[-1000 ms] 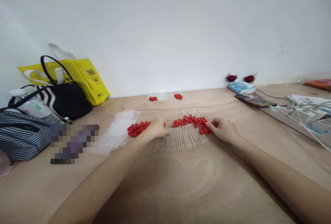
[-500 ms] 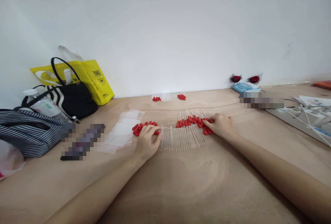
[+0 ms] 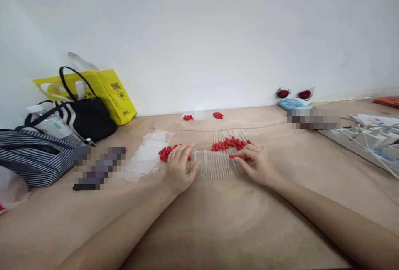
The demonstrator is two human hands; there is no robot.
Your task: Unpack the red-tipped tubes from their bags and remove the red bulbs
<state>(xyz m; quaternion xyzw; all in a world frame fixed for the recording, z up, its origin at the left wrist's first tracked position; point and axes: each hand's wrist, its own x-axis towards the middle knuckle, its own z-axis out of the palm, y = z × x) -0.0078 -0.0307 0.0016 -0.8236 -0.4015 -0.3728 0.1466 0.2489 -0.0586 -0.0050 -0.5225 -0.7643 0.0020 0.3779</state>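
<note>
Glass dropper tubes (image 3: pixel 213 165) lie side by side in a row on the wooden table. Behind them is a second set of tubes tipped with red rubber bulbs (image 3: pixel 222 145). My right hand (image 3: pixel 257 165) pinches a red rubber bulb (image 3: pixel 232 156) over the right end of the front row; more red shows under its fingers. At the row's left end rests my left hand (image 3: pixel 179 170), thumb and fingers apart, touching or nearly touching the outermost tubes. Its fingers partly cover a pile of loose red bulbs (image 3: pixel 163 153).
Clear zip bags (image 3: pixel 143 157) lie left of the pile. Near the wall are bagged droppers with red bulbs (image 3: pixel 218 115). A yellow bag (image 3: pixel 116 99), black bag (image 3: pixel 96 118) and striped pouch (image 3: pixel 43 157) stand left. A power strip (image 3: pixel 370 145) with cables is on the right.
My left hand has shifted back from over the tubes to the row's left end. My right hand has moved left from the capped tubes, bringing a red bulb toward the front row.
</note>
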